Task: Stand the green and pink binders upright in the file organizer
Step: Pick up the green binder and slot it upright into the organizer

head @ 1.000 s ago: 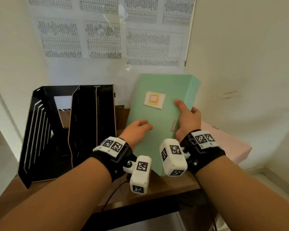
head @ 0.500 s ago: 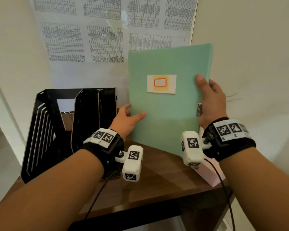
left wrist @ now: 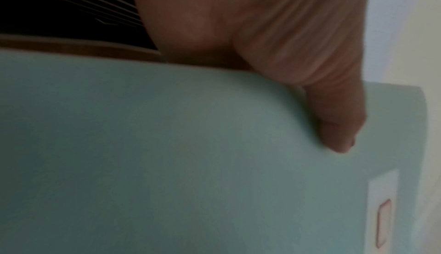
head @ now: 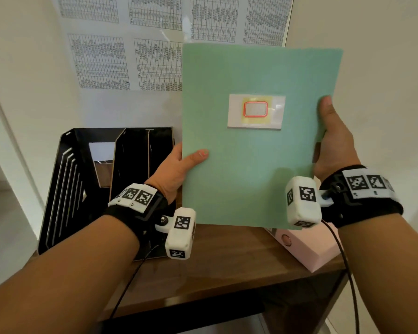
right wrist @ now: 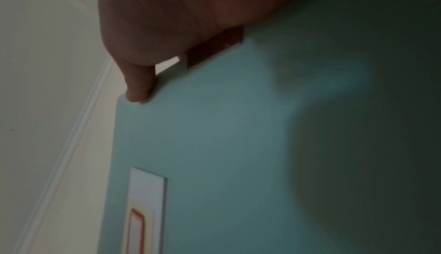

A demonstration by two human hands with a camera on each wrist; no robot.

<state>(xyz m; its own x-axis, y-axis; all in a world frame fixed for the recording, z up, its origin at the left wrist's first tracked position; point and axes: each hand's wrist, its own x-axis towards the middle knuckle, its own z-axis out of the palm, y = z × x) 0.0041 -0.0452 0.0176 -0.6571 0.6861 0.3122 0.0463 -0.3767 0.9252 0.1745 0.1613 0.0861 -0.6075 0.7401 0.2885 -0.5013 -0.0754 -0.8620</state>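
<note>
1. Green binder held up in the air above the table, upright, front cover with label toward the person, long axis vertical.
2. Left hand grasping the left edge low down, thumb on the cover, fingers hidden behind.
3. Right hand grasping the right edge, thumb along the cover edge, fingers hidden behind as well.
4. Black file organizer standing at the back left corner of the table, directly left of the binder and just beside the left hand; slots open to the front.
5. Left hand nearer to the organizer; probably a move to the left and a turn of the binder, thin side first, needed to enter 1 slot.
6. Pink binder lying flat at the right edge of the table, below the right wrist, not yet taken.
</note>
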